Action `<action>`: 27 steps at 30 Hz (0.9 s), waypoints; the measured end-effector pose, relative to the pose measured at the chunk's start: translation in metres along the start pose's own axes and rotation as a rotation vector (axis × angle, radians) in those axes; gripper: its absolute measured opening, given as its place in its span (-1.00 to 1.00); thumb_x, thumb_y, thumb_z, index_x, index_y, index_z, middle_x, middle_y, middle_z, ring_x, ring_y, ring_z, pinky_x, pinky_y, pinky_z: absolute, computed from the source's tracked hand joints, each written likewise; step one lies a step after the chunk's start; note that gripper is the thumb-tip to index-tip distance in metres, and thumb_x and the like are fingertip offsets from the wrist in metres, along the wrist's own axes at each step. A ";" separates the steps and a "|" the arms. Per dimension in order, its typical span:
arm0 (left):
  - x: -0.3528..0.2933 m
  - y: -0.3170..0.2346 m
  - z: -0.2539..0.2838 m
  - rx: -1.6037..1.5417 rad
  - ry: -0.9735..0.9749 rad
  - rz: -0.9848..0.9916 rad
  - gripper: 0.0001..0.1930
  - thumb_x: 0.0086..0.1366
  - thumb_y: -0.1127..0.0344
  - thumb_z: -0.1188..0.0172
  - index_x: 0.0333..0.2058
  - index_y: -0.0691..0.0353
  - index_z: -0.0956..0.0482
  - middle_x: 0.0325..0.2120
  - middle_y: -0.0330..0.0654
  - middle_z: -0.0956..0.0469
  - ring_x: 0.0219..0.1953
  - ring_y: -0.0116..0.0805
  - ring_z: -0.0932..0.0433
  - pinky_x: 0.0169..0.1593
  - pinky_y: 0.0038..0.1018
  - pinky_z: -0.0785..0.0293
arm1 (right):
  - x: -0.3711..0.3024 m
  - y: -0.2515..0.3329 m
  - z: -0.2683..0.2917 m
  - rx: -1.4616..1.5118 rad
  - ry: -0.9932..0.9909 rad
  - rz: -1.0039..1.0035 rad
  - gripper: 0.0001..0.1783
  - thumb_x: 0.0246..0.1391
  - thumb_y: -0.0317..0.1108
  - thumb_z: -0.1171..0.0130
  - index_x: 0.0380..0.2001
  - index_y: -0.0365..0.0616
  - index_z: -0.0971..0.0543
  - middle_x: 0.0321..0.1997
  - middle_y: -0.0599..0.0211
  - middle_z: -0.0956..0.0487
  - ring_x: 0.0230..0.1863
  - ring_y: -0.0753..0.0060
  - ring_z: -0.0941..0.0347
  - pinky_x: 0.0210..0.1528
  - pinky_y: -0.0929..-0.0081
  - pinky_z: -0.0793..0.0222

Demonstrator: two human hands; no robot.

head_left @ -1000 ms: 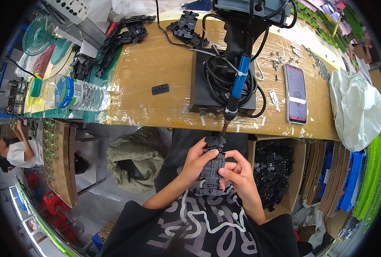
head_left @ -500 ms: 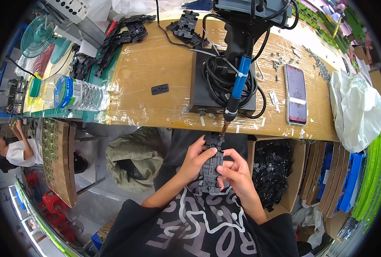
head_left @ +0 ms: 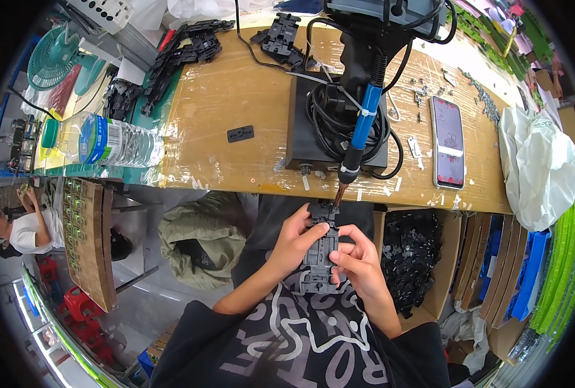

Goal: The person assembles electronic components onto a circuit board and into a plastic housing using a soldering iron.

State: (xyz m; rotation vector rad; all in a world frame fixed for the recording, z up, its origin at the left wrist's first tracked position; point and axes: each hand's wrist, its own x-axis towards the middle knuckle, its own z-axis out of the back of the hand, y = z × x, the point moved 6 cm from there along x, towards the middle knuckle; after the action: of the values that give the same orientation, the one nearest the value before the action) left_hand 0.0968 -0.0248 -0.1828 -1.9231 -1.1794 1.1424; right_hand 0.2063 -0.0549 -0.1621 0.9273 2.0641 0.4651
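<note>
Between my hands, just below the table's front edge, is a long black plastic chassis part (head_left: 320, 257), held lengthwise away from me. My left hand (head_left: 298, 238) grips its left side, the thumb lying across its upper half. On the right side, my right hand (head_left: 358, 258) closes on it with thumb and fingers. The dark metal tip of a blue-handled electric screwdriver or soldering tool (head_left: 368, 113) on a stand points down at the part's far end. Whether the tip touches it, I cannot tell. The fingers beneath the part are hidden.
A black box with coiled cable (head_left: 298, 136) bears the tool stand. On the table (head_left: 203, 129) lie a small black plate (head_left: 240, 134), a phone (head_left: 448, 142), scattered screws (head_left: 478, 94) and a water bottle (head_left: 100, 139). A carton of black parts (head_left: 412, 258) stands right. Another person (head_left: 29, 226) sits far left.
The chassis part has shifted only slightly between my hands, its near end tipping a little. Both hands keep their grip beneath the tool tip.
</note>
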 end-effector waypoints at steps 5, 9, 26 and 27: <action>0.000 0.001 -0.001 -0.001 -0.011 -0.003 -0.83 0.12 0.45 0.00 -0.29 0.32 -0.33 -0.48 -0.25 -0.44 -0.46 -0.62 -0.40 -0.44 -0.71 -0.30 | -0.002 0.001 -0.001 0.003 -0.002 0.003 -0.72 -0.07 -0.56 -0.03 -0.24 -0.26 -0.25 -0.50 0.22 -0.50 -0.72 0.51 -0.37 -0.69 0.66 -0.28; 0.000 0.001 -0.001 -0.001 -0.018 0.008 -0.84 0.12 0.45 0.00 -0.29 0.32 -0.33 -0.49 -0.25 -0.44 -0.47 -0.62 -0.40 -0.44 -0.71 -0.30 | -0.002 0.003 -0.001 0.010 -0.009 0.007 -0.71 -0.07 -0.56 -0.02 -0.24 -0.27 -0.25 -0.50 0.21 -0.50 -0.72 0.51 -0.36 -0.69 0.66 -0.27; 0.002 0.001 -0.001 -0.010 -0.004 0.017 -0.80 0.12 0.46 0.01 -0.24 0.32 -0.33 -0.47 -0.26 -0.43 -0.46 -0.63 -0.38 -0.42 -0.71 -0.29 | 0.000 0.003 0.000 0.023 -0.010 0.009 -0.72 -0.08 -0.54 -0.03 -0.24 -0.28 -0.26 -0.54 0.22 -0.49 -0.75 0.49 -0.35 -0.71 0.63 -0.26; 0.002 0.001 -0.001 -0.007 0.001 0.016 -0.79 0.11 0.46 0.01 -0.24 0.32 -0.33 -0.47 -0.26 -0.43 -0.45 -0.63 -0.38 -0.42 -0.71 -0.29 | 0.000 0.003 0.000 0.025 -0.008 0.008 -0.72 -0.08 -0.54 -0.03 -0.25 -0.28 -0.27 -0.54 0.21 -0.49 -0.75 0.49 -0.35 -0.72 0.63 -0.26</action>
State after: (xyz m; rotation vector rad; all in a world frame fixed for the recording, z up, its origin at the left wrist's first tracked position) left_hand 0.0988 -0.0238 -0.1842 -1.9414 -1.1717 1.1473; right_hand 0.2073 -0.0527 -0.1604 0.9512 2.0637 0.4405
